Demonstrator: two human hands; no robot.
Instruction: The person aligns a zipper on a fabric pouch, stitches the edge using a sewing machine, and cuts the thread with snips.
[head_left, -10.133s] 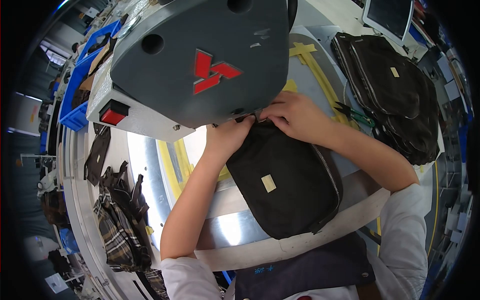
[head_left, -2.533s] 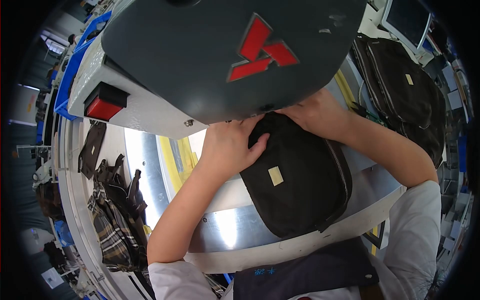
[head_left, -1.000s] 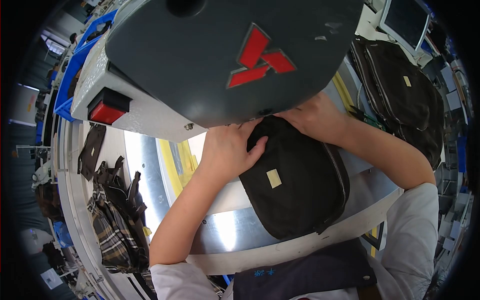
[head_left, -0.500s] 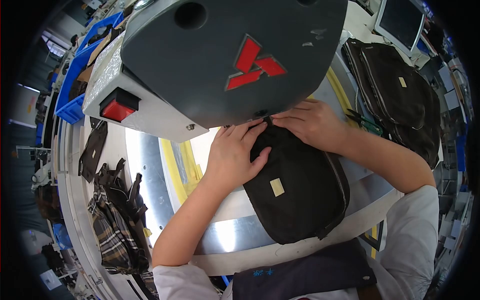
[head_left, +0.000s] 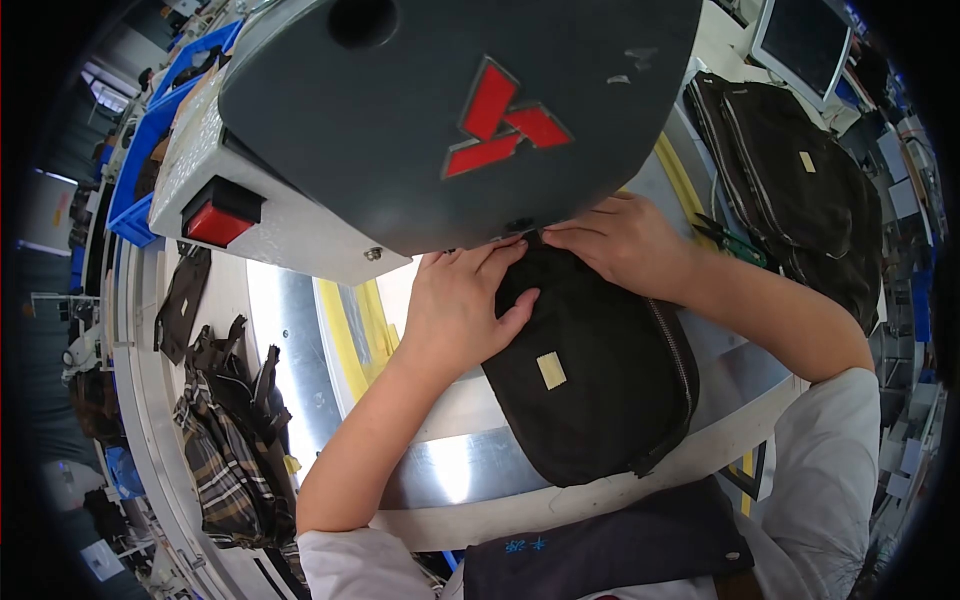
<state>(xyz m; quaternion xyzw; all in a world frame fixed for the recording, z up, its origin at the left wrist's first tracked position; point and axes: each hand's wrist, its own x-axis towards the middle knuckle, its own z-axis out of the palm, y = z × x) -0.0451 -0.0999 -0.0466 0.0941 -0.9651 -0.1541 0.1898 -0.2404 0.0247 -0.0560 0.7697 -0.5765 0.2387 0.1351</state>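
Note:
A black fabric bag piece (head_left: 590, 400) with a small pale tag and a zipper down its right side lies on the machine bed, its far end under the sewing machine head (head_left: 380, 140). My left hand (head_left: 455, 310) rests on its upper left edge, fingers stretched toward the machine and thumb spread apart on the cloth. At the far end, my right hand (head_left: 630, 245) has its fingers closed on the fabric close to the needle area. The machine head hides the needle and some of the fingertips.
More black zippered bag pieces (head_left: 800, 190) are stacked at right, beside green-handled scissors (head_left: 735, 245). Plaid-lined pieces (head_left: 230, 440) and a dark strip (head_left: 183, 300) lie at left. Blue bins (head_left: 135, 195) stand behind them. A red switch (head_left: 220, 220) sits on the machine's side.
The view has shifted slightly, so the machine head appears a little farther left. Both hands keep nearly the same place on the bag piece, which shows little movement.

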